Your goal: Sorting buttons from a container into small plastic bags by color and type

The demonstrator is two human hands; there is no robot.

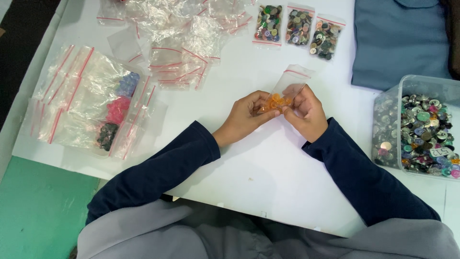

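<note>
Bright even overhead light, soft short shadows under the hands, glare on the empty zip bags (182, 33) (crinkled plastic), focus sharp, edges slightly bowed

Two forearms in dark navy sleeves reach forward and angle inward, meeting at centre. The left hand (247, 117) lies palm inward, fingers curled and thumb pressed forward in a pinching grip. The right hand (306, 112) faces it, knuckles up, fingers bent and closed likewise; fingertips of both hands nearly touch.
</note>
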